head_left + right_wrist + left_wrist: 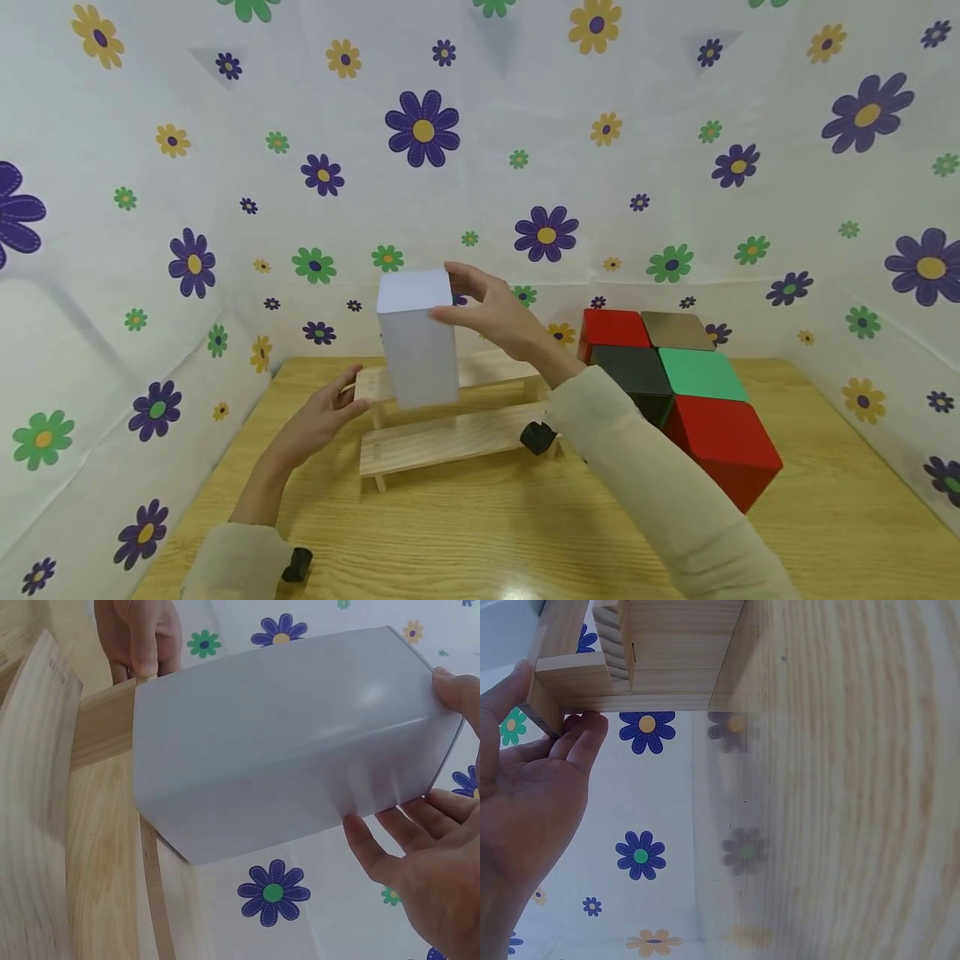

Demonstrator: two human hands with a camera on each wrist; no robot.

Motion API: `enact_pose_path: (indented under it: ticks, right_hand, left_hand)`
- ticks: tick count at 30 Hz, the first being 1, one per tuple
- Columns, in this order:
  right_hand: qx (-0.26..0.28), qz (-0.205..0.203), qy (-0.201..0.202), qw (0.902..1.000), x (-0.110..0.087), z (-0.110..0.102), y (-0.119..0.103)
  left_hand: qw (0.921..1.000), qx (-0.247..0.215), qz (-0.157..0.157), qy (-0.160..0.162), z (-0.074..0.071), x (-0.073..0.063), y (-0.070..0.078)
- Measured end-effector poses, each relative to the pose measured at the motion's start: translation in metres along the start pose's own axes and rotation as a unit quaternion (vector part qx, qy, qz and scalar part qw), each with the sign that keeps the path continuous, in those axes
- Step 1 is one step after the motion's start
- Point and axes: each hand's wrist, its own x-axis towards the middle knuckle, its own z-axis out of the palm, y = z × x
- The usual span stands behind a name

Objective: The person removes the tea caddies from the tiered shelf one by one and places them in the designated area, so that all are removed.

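A tall white box (420, 358) stands upright near the rear step of a two-step wooden rack (450, 437), overlapping that step in the head view. My right hand (501, 321) grips the box near its top, thumb on one side and fingers on another, as the right wrist view of the box (285, 735) shows. At the rack's left end, my left hand (318, 417) holds the end of the rear step. In the left wrist view, the thumb and fingers pinch the wooden end piece (544, 709) from both sides.
Right of the rack, several boxes stand grouped: a small red box (615, 327), a brown box (677, 331), a black box (630, 371), a green box (703, 375) and a nearer red box (727, 437). Flower-printed white sheeting (480, 200) surrounds the wooden table (420, 542).
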Motion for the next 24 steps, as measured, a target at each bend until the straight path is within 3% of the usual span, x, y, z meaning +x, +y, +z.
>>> enact_pose_path:
  ticks: [7,17,24]
  right_hand:
    - [0.005,-0.010,0.007,0.9999,-0.017,-0.007,-0.012]
    - [0.017,-0.032,-0.024,0.9991,-0.042,-0.011,-0.027]
    - [-0.006,-0.033,-0.036,0.9988,-0.066,-0.016,-0.036]
  left_hand:
    - [1.0000,0.000,0.000,0.002,-0.001,0.001,-0.003]
    - [0.9999,0.010,-0.005,0.004,-0.001,0.002,-0.005]
    - [1.0000,-0.002,0.002,-0.002,0.000,0.003,-0.005]
